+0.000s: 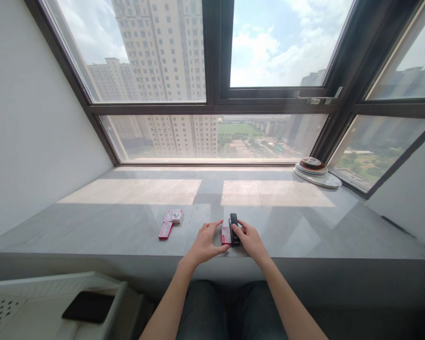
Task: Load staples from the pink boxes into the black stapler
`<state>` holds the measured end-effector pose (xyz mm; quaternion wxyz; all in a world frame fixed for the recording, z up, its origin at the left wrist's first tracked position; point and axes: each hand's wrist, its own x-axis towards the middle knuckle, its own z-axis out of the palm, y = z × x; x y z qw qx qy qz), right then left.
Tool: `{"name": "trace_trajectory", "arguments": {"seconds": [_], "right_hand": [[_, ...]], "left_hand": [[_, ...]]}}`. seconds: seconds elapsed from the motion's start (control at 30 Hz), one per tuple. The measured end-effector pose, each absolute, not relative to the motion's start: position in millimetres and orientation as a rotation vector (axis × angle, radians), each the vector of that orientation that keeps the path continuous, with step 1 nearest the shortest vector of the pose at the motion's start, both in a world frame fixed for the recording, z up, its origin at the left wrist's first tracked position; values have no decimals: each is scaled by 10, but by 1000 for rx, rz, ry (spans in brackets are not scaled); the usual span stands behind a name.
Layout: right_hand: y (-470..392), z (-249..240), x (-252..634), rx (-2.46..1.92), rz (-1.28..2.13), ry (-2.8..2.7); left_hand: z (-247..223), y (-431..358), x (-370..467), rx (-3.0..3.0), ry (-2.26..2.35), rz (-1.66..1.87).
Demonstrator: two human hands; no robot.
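Note:
A black stapler (234,230) lies lengthwise on the grey-white sill, pointing away from me. My right hand (250,241) grips it from the right, thumb on its top and fingers along the far side. Right against the stapler's left side is a small red-and-white box (226,235), the size of a staple box. My left hand (207,243) spans this box, thumb at its near end and forefinger by its far end. Farther left sit several similar small boxes: a red one (165,230) in front, with a white-topped one (177,216) behind it.
A stack of plates (317,175) stands at the right back corner by the window. Below the sill at left, a white plastic basket (92,279) has a dark phone-like slab (88,307) on it. The sill's front edge runs just before my wrists.

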<state>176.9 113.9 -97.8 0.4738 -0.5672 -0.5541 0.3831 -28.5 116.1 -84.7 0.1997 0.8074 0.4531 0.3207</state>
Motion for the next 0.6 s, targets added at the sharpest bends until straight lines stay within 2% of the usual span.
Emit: {"name": "trace_trajectory", "arguments": {"seconds": [0.07, 0.17, 0.27, 0.43, 0.6], "right_hand": [[1120, -995, 1771, -1416, 883, -1311], [1105, -1039, 1787, -1446, 840, -1295], [1113, -1079, 1801, -1452, 833, -1331], [1130, -1091, 1824, -1466, 834, -1369], [1087, -990, 1814, -1473, 867, -1354]], "left_hand": [[-815, 1137, -455, 2205, 1508, 1045], [-828, 1109, -893, 1853, 2240, 1243], [-912, 1087, -1356, 1551, 2666, 1107], [-1004, 1035, -1624, 1906, 2358, 711], [-939, 1039, -1395, 2153, 1782, 601]]}}
